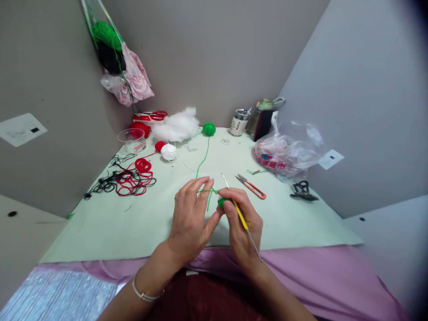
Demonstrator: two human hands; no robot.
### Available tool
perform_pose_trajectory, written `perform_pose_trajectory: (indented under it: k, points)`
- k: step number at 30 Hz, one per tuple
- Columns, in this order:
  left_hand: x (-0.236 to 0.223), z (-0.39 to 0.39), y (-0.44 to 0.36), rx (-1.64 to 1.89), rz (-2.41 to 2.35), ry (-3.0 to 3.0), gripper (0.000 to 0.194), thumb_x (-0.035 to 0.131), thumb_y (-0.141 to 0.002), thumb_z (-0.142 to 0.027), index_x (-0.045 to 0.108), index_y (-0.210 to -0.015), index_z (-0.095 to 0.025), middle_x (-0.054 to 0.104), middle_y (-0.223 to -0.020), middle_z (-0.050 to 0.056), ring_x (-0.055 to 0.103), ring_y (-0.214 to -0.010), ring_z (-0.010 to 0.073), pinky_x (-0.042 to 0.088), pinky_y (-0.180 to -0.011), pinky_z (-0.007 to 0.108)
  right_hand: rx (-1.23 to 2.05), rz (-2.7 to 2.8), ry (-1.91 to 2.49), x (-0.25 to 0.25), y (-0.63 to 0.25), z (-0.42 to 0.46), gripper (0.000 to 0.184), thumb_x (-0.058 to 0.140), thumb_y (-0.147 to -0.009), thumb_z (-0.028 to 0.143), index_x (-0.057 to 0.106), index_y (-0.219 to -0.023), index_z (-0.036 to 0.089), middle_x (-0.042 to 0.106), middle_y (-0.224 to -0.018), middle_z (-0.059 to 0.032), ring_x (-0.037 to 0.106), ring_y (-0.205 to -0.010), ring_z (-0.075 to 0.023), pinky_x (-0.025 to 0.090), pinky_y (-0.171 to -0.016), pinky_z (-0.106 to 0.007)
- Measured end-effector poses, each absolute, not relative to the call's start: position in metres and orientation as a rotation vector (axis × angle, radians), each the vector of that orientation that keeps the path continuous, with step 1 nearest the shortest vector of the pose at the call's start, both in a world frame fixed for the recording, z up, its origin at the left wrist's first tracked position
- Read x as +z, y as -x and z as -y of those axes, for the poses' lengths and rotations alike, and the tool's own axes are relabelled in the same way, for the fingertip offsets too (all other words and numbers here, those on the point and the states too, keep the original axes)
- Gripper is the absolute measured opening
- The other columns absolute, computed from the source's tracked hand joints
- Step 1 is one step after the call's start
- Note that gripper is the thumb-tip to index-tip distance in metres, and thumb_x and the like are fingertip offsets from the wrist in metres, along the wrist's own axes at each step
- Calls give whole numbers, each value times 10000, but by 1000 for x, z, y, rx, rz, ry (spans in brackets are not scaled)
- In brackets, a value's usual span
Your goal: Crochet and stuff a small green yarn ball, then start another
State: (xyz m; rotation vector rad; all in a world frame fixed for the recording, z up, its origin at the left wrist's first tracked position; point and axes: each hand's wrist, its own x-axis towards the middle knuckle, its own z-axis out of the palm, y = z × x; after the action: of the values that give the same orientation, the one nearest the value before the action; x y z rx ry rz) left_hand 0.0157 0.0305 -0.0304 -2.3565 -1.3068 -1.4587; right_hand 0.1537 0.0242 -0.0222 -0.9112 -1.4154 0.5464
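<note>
My right hand (245, 223) is closed round a crochet hook with a yellow handle (240, 216), its metal tip pointing up and away. A small green crocheted piece (223, 203) sits between my right thumb and fingers. Green yarn (203, 191) runs over the fingers of my left hand (192, 214), whose thumb tip reaches the piece; the fingers are bent around the strand. From there the yarn leads back to a green yarn ball (209, 129). A short green tail hangs below the fingers. Orange-handled thread snips (252, 187) lie just beyond my right hand.
White stuffing (177, 125), a white yarn ball (168, 152) and tangled red and black yarn (135, 178) lie to the left. A plastic tub (132, 140) stands behind them. At right are a tin (238, 122), a plastic bag (287, 151) and a black clip (303, 191). Grey panels enclose the table.
</note>
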Motion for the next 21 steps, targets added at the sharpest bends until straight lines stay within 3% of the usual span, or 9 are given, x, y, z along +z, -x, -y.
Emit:
perform_pose_trajectory:
  k: [3, 6, 11, 15, 21]
  points:
    - [-31, -28, -18, -1765, 1344, 2374, 584, 640, -1015, -270, 457, -1566, -205, 652, -1242, 120, 627, -1061, 211, 550, -959, 352, 532, 1435, 914, -24, -151, -23, 219, 588, -1041, 216, 760, -1137, 311, 687, -1129, -44, 677, -1080, -176, 597, -868, -307]
    - [-36, -25, -23, -2052, 1433, 2342, 646, 673, -995, -241, 439, -1594, -309, 648, -1084, 26, 596, -881, 152, 560, -887, 286, 557, 1464, 878, -24, -148, -20, 295, 540, -1060, 206, 749, -1217, 341, 684, -1153, -54, 658, -1122, -193, 608, -849, -319]
    - [-41, -21, -28, -2206, 1449, 2334, 680, 695, -974, -193, 450, -1593, -333, 686, -1179, 37, 631, -965, 155, 549, -951, 300, 552, 1475, 861, -26, -145, -18, 369, 521, -1067, 191, 711, -1333, 361, 669, -1182, -56, 679, -1126, -181, 610, -917, -332]
    - [-34, -23, -25, -2155, 1377, 2380, 683, 705, -945, -143, 485, -1566, -321, 733, -1114, 17, 646, -979, 158, 548, -904, 284, 523, 1503, 887, -27, -152, -22, 403, 526, -1068, 204, 659, -1409, 373, 687, -1198, -47, 692, -1108, -178, 607, -931, -340]
    - [-26, -21, -18, -2358, 1652, 2520, 655, 757, -895, -178, 555, -1508, -288, 723, -1063, 0, 630, -981, 160, 506, -983, 317, 459, 1549, 892, -26, -168, -22, 361, 580, -1050, 203, 719, -1333, 380, 688, -1131, -28, 675, -1049, -159, 591, -885, -297]
